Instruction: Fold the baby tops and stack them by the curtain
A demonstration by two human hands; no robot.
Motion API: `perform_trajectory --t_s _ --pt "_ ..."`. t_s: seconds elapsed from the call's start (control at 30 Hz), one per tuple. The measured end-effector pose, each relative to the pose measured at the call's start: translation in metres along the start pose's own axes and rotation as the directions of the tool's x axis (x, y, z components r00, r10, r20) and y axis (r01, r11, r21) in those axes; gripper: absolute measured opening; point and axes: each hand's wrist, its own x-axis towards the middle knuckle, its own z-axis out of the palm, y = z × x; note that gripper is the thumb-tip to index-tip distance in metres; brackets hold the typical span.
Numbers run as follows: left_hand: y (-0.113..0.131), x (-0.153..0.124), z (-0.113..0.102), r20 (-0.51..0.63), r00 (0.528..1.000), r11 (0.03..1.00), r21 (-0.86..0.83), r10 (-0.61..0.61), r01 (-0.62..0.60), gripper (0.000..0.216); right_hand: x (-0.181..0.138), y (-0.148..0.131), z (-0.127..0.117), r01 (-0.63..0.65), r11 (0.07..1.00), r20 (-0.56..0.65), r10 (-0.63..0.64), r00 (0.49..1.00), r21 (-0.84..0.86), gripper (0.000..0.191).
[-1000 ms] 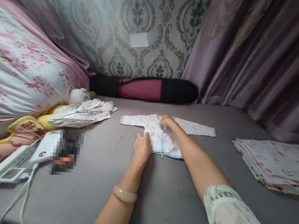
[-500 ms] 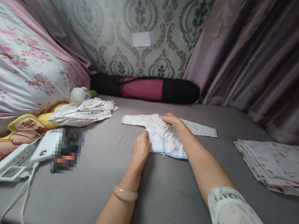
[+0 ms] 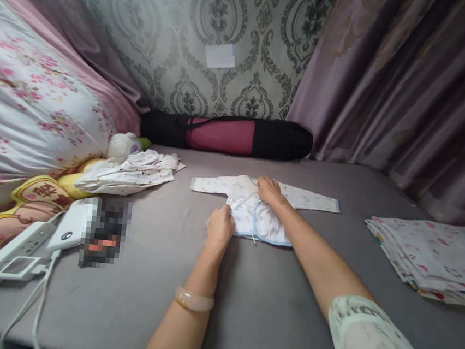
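A small white baby shirt [image 3: 242,211] with pale blue prints and blue trim lies front side up, its two sleeves stretched out to the sides. My left hand [image 3: 221,225] is closed at the shirt's left side edge, below the armpit, its fingers curled onto the cloth. Higher up, my right hand [image 3: 270,191] rests on the chest near the neckline, fingers bent down and pressed together on the fabric. My right forearm covers part of the shirt's right side. Thin white ties hang at the bottom hem.
Folded printed cloths [image 3: 434,254] lie at the right. On the left are a crumpled dotted garment [image 3: 134,173], a white power bank [image 3: 73,225], a power strip [image 3: 10,263] with cables, and a yellow plush [image 3: 1,229]. A black and red long bag [image 3: 220,135] lies along the wall.
My right hand has shifted slightly to the right along the neckline. My left hand stays at the shirt's side edge, and the shirt lies nearly as before.
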Motion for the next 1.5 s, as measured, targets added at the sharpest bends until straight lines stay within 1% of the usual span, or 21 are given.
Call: perform_trajectory --t_s 0.13,0.2,0.27,0.33,0.4,0.47,0.53,0.6,0.67,0.7,0.77,0.83,0.93,1.0,1.1,1.2,1.3,1.37,1.5 --pt "0.001 -0.002 0.0 -0.015 1.0 1.0 0.01 0.009 -0.009 0.032 -0.004 -0.014 -0.001 0.133 0.967 -0.102 -0.158 0.982 -0.218 0.038" --pt "0.002 -0.003 -0.001 -0.016 1.0 1.0 0.006 0.005 -0.005 0.031 -0.004 -0.025 0.002 0.213 0.95 -0.104 -0.241 0.965 -0.23 0.039" --pt "0.002 -0.003 -0.002 -0.014 1.0 1.0 0.005 -0.002 0.002 0.031 -0.002 -0.036 0.008 0.281 0.941 -0.079 -0.299 0.951 -0.187 0.039" --pt "0.002 -0.002 -0.003 -0.011 1.0 1.0 0.002 -0.007 0.007 0.03 0.0 -0.046 0.016 0.291 0.95 -0.037 -0.297 0.954 -0.115 0.043" --pt "0.001 -0.001 -0.003 -0.009 1.0 1.0 -0.004 -0.008 0.008 0.03 0.003 -0.053 0.025 0.243 0.969 0.03 -0.242 0.97 -0.045 0.056" --pt "0.001 0.0 -0.003 -0.014 1.0 1.0 -0.013 -0.006 0.006 0.029 0.005 -0.056 0.034 0.192 0.981 0.082 -0.191 0.978 -0.004 0.063" --pt "0.0 0.001 -0.003 -0.023 1.0 1.0 -0.018 -0.004 0.003 0.029 0.005 -0.056 0.04 0.176 0.984 0.086 -0.177 0.98 0.016 0.063" --pt "-0.001 0.001 -0.004 -0.027 1.0 1.0 -0.02 -0.001 0.0 0.029 0.004 -0.055 0.043 0.18 0.983 0.062 -0.182 0.981 0.032 0.062" --pt "-0.003 0.001 -0.004 -0.022 1.0 1.0 -0.023 0.004 -0.004 0.029 0.005 -0.055 0.042 0.182 0.981 0.063 -0.187 0.98 0.071 0.061" --pt "-0.003 0.002 -0.004 -0.017 1.0 1.0 -0.025 0.009 -0.009 0.029 0.007 -0.054 0.038 0.18 0.977 0.071 -0.189 0.979 0.118 0.06" --pt "-0.005 0.002 -0.004 -0.022 1.0 1.0 -0.017 0.018 -0.018 0.029 0.011 -0.051 0.028 0.167 0.957 0.081 -0.191 0.978 0.239 0.056" --pt "-0.005 0.002 -0.004 -0.069 0.997 0.999 0.012 0.033 -0.032 0.028 0.016 -0.041 0.012 0.145 0.927 0.035 -0.168 0.985 0.347 0.053" --pt "0.0 0.002 -0.003 -0.185 0.98 0.997 0.042 0.073 -0.066 0.027 0.017 -0.014 -0.009 0.095 0.911 -0.112 -0.055 0.992 0.401 0.046" --pt "0.007 -0.001 -0.001 -0.218 0.97 0.994 0.022 0.11 -0.108 0.026 0.012 0.007 -0.017 0.053 0.917 -0.14 0.003 0.99 0.394 0.039" --pt "0.018 -0.007 0.003 -0.169 0.971 0.984 -0.029 0.168 -0.175 0.025 -0.002 0.032 -0.015 0.02 0.942 -0.09 0.011 0.996 0.334 0.033" --pt "0.028 -0.012 0.01 -0.108 0.973 0.976 -0.057 0.202 -0.209 0.026 -0.014 0.044 -0.006 0.017 0.968 -0.024 -0.011 1.0 0.249 0.034" --pt "0.032 -0.014 0.017 -0.09 0.969 0.972 -0.036 0.228 -0.232 0.03 -0.02 0.045 0.001 0.025 0.985 0.043 -0.033 0.999 0.173 0.035" --pt "0.033 -0.014 0.022 -0.074 0.969 0.972 -0.02 0.234 -0.236 0.032 -0.021 0.044 0.001 0.026 0.991 0.066 -0.035 0.997 0.133 0.035" --pt "0.034 -0.011 0.026 -0.022 0.981 0.98 -0.038 0.195 -0.195 0.03 -0.022 0.04 -0.003 0.015 0.997 0.081 -0.021 0.996 0.082 0.035"
